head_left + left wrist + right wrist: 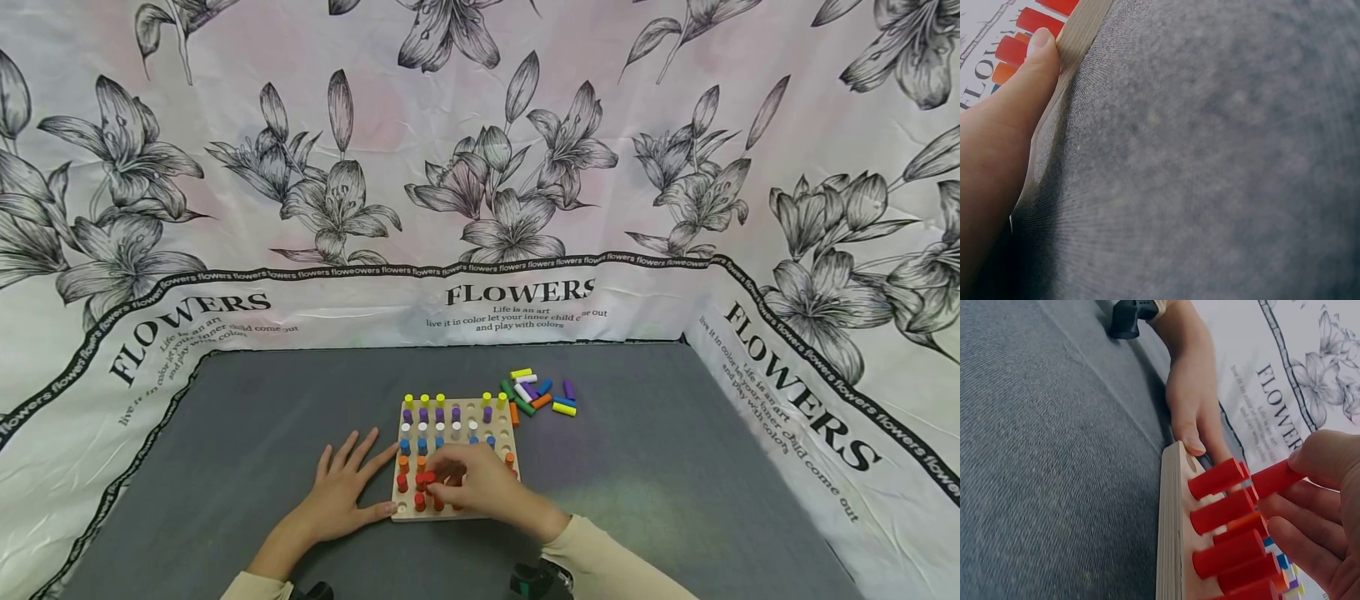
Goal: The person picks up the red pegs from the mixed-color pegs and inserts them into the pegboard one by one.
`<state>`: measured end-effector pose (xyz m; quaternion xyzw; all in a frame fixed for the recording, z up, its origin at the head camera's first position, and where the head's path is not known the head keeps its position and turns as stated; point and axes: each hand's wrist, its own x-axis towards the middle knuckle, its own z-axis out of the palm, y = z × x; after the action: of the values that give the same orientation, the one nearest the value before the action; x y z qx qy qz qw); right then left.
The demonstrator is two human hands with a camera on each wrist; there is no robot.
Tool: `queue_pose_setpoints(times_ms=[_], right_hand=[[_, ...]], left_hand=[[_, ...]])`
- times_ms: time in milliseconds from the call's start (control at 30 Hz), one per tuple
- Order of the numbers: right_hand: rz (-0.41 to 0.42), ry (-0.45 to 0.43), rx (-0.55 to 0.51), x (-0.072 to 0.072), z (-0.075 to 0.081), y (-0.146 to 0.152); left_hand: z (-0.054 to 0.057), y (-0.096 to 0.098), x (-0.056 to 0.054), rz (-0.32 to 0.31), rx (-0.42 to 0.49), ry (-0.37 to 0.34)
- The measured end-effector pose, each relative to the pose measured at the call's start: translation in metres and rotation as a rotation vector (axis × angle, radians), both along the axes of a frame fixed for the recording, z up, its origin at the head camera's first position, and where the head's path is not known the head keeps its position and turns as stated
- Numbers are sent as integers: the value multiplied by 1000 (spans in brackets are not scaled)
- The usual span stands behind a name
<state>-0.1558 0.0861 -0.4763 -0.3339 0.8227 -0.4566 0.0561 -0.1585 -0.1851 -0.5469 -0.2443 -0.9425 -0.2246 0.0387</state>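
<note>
A wooden pegboard (471, 400) lies on the dark table with rows of coloured pegs standing in it, yellow at the far side and red nearest. My right hand (483, 483) is over its near part. In the right wrist view, its thumb and fingers pinch a red peg (1277, 479) above the standing red pegs (1229, 553). My left hand (341, 492) lies spread beside the board's left edge, its thumb on the near left corner by a bare hole (402, 507). The right hand hides several pegs and holes in the head view.
Loose pegs (527, 407) in yellow, white, green, purple, blue and orange lie in a pile off the board's far right corner. One orange peg (513, 414) lies against its right edge. Flower-printed cloth (510, 312) walls the grey table (645, 450) at the back and sides.
</note>
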Motion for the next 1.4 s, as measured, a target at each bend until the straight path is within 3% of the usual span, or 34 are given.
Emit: queue_pose_setpoints(times_ms=[133, 300, 533, 867, 1200, 1400], right_hand=[[-10, -7, -5, 0, -2, -7], [-14, 34, -6, 0, -5, -16], [48, 57, 14, 1, -8, -26], [71, 186, 66, 5, -13, -36], [-10, 328, 185, 12, -22, -42], [-48, 353, 226, 13, -28, -44]], left_hand=[[-1, 0, 0, 8, -2, -24], [6, 1, 1, 16, -20, -59], [10, 3, 1, 13, -47, -28], [10, 1, 1, 1, -40, -43], [12, 0, 1, -19, -47, -50], [13, 0, 2, -15, -50, -43]])
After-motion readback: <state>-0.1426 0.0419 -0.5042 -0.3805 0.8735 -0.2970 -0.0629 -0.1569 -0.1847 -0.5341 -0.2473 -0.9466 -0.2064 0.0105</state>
